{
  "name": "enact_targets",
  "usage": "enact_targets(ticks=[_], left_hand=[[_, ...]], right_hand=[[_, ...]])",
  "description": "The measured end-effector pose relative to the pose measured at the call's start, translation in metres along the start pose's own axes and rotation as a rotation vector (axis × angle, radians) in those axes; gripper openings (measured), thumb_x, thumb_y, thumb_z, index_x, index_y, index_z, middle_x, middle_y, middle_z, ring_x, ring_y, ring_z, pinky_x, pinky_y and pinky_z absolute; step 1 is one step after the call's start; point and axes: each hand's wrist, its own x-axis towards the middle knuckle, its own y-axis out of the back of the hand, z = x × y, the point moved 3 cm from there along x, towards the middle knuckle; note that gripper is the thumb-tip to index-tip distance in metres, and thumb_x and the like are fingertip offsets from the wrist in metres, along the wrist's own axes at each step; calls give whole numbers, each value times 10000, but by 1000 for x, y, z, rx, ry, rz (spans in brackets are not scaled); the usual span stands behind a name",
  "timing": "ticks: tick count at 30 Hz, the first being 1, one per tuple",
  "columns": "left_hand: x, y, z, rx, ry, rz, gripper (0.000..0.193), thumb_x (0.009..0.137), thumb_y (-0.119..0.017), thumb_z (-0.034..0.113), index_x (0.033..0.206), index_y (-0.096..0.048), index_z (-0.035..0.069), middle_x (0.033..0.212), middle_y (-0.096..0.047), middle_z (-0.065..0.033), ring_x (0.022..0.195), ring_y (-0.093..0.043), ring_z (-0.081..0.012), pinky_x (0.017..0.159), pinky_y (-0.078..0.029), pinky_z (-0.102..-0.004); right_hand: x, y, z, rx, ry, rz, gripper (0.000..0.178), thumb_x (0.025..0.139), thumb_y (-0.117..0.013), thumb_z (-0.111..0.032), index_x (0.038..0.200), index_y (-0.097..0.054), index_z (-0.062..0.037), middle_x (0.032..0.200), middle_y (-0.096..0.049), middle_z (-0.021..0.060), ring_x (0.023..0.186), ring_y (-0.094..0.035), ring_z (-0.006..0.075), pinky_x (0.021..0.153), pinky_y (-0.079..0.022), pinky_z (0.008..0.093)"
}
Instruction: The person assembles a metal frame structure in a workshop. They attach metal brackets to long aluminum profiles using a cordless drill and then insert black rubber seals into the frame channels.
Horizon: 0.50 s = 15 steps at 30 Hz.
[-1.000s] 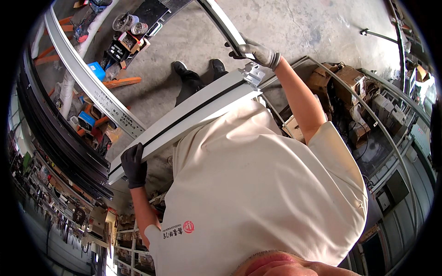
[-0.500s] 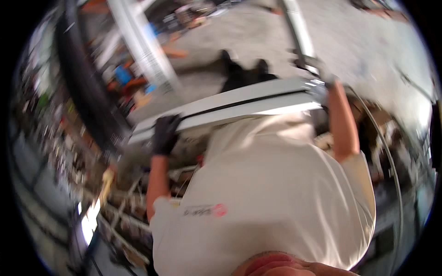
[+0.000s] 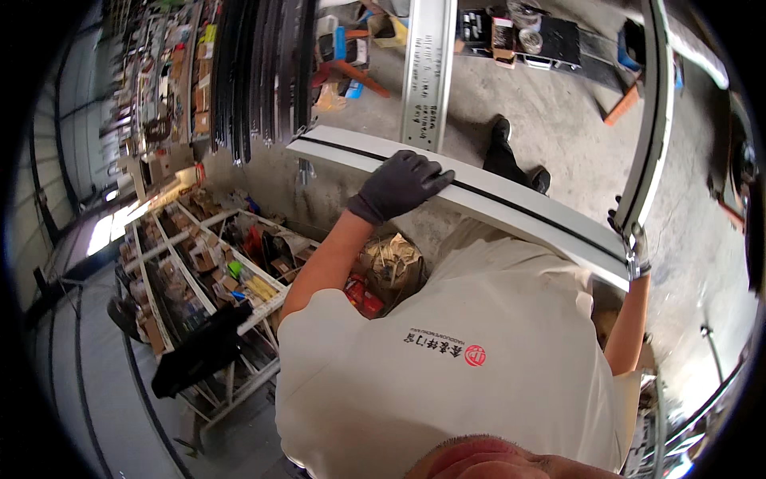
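Observation:
A long pale grey metal profile [image 3: 531,212] with a black groove lies across in front of my body, slanting from far left to near right. My left hand [image 3: 403,185], in a dark glove, is closed over it left of its middle. At its right end it meets a second long profile [image 3: 656,120] that runs away from me. My right hand [image 3: 638,254] grips that corner; dark fingertips show on the far side, and the profile hides part of the hand. Beyond the crosspiece, a wide pale profile [image 3: 429,72] with handwriting extends away.
Upright dark profiles [image 3: 263,72] stand at the far left. A white rack [image 3: 171,267] with boxes and small parts is at left, a black cloth [image 3: 199,351] hanging on it. A low dark bench [image 3: 558,41] holds boxes at the back. An orange-legged stand [image 3: 355,76] is near the wide profile.
The view has swung and steadied. The crosspiece's right end now lies nearer me than its left end. My left hand sits farther in from the left end; both hands still hold on.

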Motion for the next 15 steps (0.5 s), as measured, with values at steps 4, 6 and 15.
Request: enact_targets(ticks=[4,6,15], left_hand=[[-4,16,8,37,18,-18,439,865,-613,185,1302,-640,152,1042,-636,-38,950,-627,-215,861,-514,-400],[-7,28,12,64,8,21,439,853,-619,187,1288,-643,134,1020,-629,-41,927,-619,-211,842,-520,-400],[-18,74,25,211,32,113,354,881,-616,234,1202,-690,103,1010,-599,-48,904,-565,-205,810,-517,-388]], right_hand=[[0,-3,-1,37,-10,2,968,881,-752,-526,1561,-330,19,1575,-423,182,1298,-588,320,1118,-487,435],[1,3,3,43,-27,-18,945,895,-739,-519,1560,-334,16,1570,-428,180,1297,-587,317,1122,-482,437],[-2,-7,-4,6,-48,-2,910,890,-749,-537,1546,-397,-13,1404,-595,132,1179,-646,232,1039,-513,384]])
